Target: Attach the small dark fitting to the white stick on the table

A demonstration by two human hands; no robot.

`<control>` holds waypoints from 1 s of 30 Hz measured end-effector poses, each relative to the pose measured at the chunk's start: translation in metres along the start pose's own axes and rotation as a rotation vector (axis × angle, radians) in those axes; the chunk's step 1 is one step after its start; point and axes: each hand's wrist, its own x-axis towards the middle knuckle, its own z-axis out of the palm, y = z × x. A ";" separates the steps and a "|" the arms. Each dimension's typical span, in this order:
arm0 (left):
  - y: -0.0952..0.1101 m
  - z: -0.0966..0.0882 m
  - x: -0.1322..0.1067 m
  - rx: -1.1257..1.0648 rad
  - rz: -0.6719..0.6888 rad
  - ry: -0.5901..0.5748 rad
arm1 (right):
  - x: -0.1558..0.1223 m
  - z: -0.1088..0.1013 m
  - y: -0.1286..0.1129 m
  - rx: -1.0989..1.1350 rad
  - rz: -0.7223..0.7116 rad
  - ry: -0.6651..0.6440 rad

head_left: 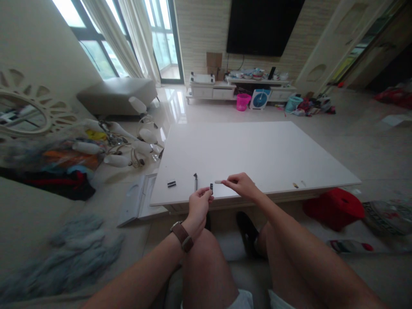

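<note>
I sit before a low white table (257, 150). My left hand (198, 205), a brown-strapped watch on its wrist, is closed in a pinch on a small dark piece (211, 186) at the table's near edge. My right hand (242, 185) pinches a small white pin-like part (218, 181), holding it just right of the dark piece. On the table to the left lie a thin dark rod (195, 181) and a small black-and-silver block (171, 183).
Two tiny parts (298, 184) lie near the table's right front edge. A red stool (334, 207) stands on the floor at right, white panels (137, 199) at left. A chandelier and clutter (106, 146) lie further left. A TV cabinet (238, 88) is at the back.
</note>
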 end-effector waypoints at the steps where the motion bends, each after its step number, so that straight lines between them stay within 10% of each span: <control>1: 0.000 0.000 0.000 0.006 -0.001 -0.012 | -0.001 0.000 0.001 0.043 -0.025 -0.066; 4: 0.000 0.001 0.000 0.037 0.024 -0.046 | -0.002 0.001 0.000 0.084 -0.011 -0.137; 9: 0.000 0.001 -0.001 0.020 0.035 -0.063 | 0.003 0.001 -0.009 -0.035 0.079 0.139; 14: -0.001 0.000 -0.002 0.033 0.016 -0.062 | -0.002 0.004 -0.006 0.042 -0.039 -0.049; 20: -0.002 0.000 -0.003 0.050 0.024 -0.066 | 0.000 -0.006 0.002 -0.011 0.068 0.131; 26: -0.006 -0.001 -0.001 0.034 -0.009 -0.084 | 0.001 0.000 -0.007 0.035 -0.025 -0.097; 30: -0.007 -0.001 0.000 0.019 -0.023 -0.079 | 0.002 0.001 -0.003 -0.120 0.046 0.059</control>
